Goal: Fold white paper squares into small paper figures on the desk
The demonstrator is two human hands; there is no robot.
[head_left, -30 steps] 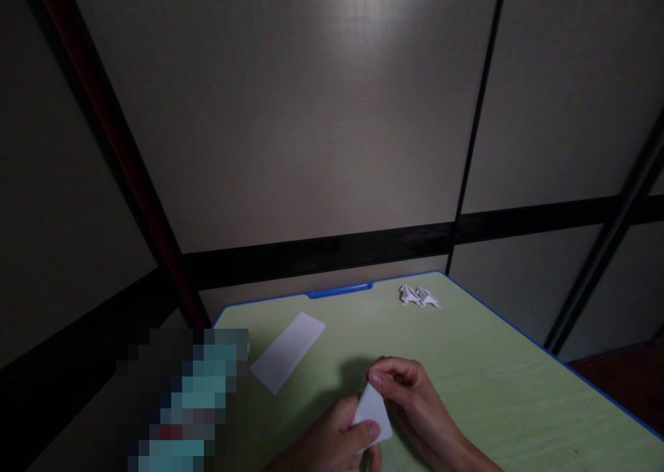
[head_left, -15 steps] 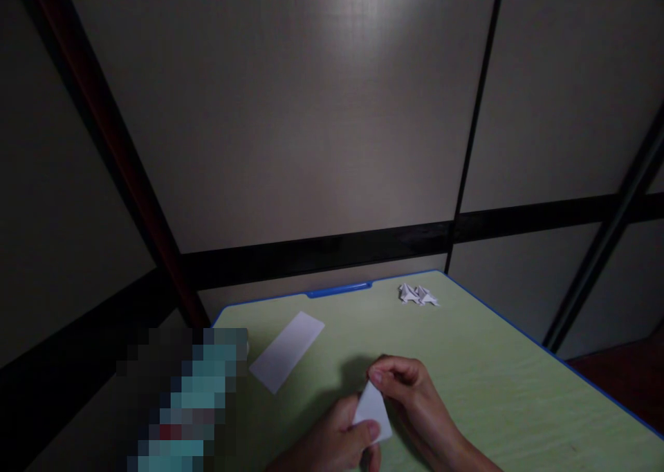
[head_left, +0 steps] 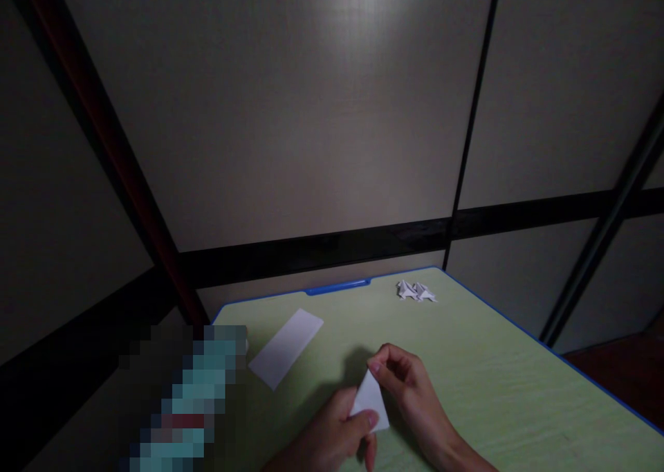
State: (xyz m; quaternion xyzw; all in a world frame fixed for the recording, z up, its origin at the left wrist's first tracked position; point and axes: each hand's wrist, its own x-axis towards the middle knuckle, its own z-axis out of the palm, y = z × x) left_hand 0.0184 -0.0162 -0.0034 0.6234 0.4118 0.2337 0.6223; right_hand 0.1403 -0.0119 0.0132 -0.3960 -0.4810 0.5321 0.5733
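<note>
A small piece of folded white paper (head_left: 370, 397), roughly triangular, is held up between my two hands above the near part of the table. My left hand (head_left: 339, 430) grips its lower part, thumb pressed flat across the front. At the top corner, the thumb and fingertips of my right hand (head_left: 409, 385) pinch the paper's point. My fingers hide the back of the paper. Beyond my left hand, a flat white paper strip (head_left: 286, 349) lies on the table. Two small folded paper figures (head_left: 416, 291) sit side by side near the far right corner.
The light green table (head_left: 498, 382) has a blue edge and a blue handle-like strip (head_left: 338, 287) at its far side. Behind it stand grey panels (head_left: 321, 112) with a black band. A blurred-out turquoise object (head_left: 207, 382) is at the table's left side.
The view has shifted slightly, and my hands with the paper appear a little higher. Both hands keep the same hold; the strip and the figures stay in place.
</note>
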